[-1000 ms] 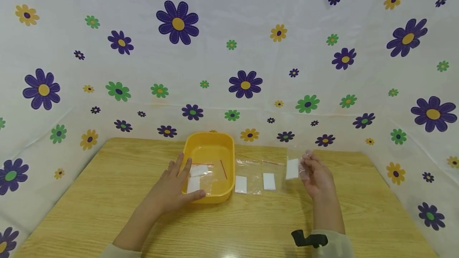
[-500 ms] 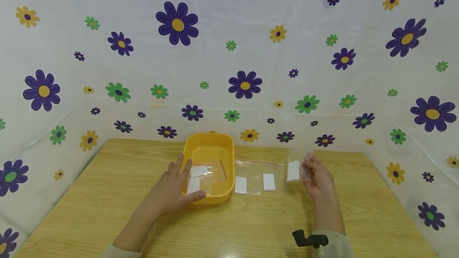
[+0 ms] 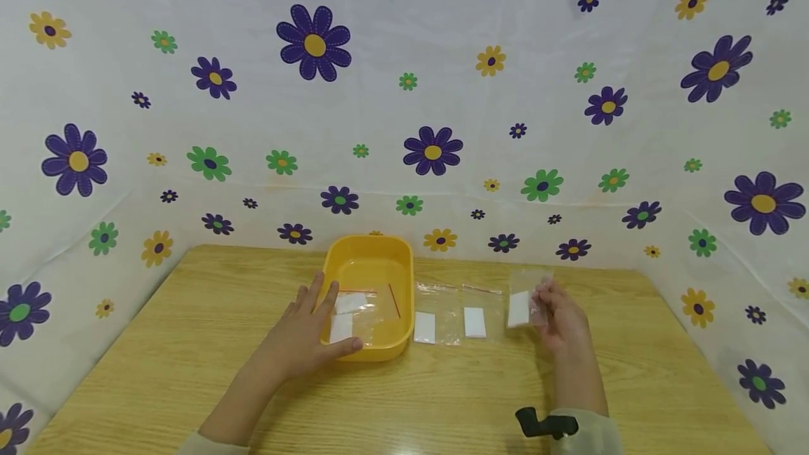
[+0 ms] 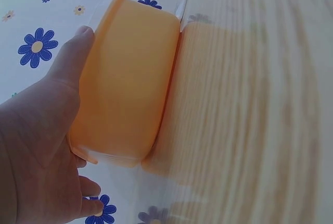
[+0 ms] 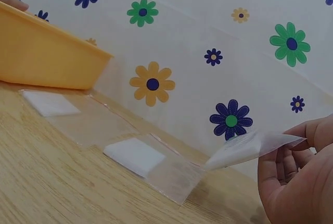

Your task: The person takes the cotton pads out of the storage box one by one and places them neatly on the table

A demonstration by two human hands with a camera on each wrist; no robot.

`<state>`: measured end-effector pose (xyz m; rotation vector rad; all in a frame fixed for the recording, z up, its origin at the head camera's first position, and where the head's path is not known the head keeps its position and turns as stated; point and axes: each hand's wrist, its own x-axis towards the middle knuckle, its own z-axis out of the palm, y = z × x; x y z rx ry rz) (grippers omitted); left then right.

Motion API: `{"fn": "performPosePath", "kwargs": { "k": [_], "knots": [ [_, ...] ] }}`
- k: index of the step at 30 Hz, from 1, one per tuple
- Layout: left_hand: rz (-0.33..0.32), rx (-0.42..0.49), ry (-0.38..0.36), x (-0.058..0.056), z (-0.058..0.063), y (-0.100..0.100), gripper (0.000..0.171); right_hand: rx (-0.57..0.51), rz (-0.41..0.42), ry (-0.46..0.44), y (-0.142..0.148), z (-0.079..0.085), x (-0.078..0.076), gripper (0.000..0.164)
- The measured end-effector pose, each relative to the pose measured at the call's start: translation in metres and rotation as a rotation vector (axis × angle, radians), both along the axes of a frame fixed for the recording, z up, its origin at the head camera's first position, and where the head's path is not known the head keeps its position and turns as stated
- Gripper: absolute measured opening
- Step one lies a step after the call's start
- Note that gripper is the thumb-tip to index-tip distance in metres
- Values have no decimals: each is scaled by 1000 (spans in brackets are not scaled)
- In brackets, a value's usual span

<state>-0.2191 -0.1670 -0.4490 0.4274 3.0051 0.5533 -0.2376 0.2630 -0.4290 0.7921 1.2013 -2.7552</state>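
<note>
My right hand (image 3: 567, 318) pinches one side of a clear zip bag (image 3: 518, 309) with a white rectangular piece inside. In the right wrist view this held bag (image 5: 237, 151) slants above the table, its lower end close to the neighbouring bag. Left of it, two similar bags lie flat in a row: one nearer bag (image 3: 475, 322) and one bag (image 3: 425, 327) beside the tub. My left hand (image 3: 297, 335) rests on the rim of a yellow plastic tub (image 3: 379, 269), fingers spread over its left side and thumb on the front edge. Inside the tub lie bags with white pieces (image 3: 341, 326) and red seal strips.
The wooden table (image 3: 430, 406) reaches back to a flower-printed cloth (image 3: 373, 104), which surrounds it at the back and sides. The tub's back end stands near that cloth. A black strap (image 3: 545, 423) sits at my right sleeve.
My right hand has lowered the held bag slightly toward the table, a little to the right. My left hand and the tub stay where they were.
</note>
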Motion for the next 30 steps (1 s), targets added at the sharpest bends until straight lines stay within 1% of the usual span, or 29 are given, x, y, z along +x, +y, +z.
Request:
{"fn": "performPosePath", "kwargs": {
  "k": [12, 16, 21, 30],
  "knots": [
    [0, 13, 5, 1, 0, 1, 114, 122, -2, -35, -1, -6, 1, 52],
    [1, 25, 4, 2, 1, 1, 114, 158, 4, -29, 0, -10, 1, 52],
    [3, 15, -5, 2, 2, 1, 114, 202, 14, -16, 1, -15, 0, 55],
    [3, 9, -7, 1, 2, 0, 114, 274, 34, -26, 1, -19, 0, 54]
  ]
}}
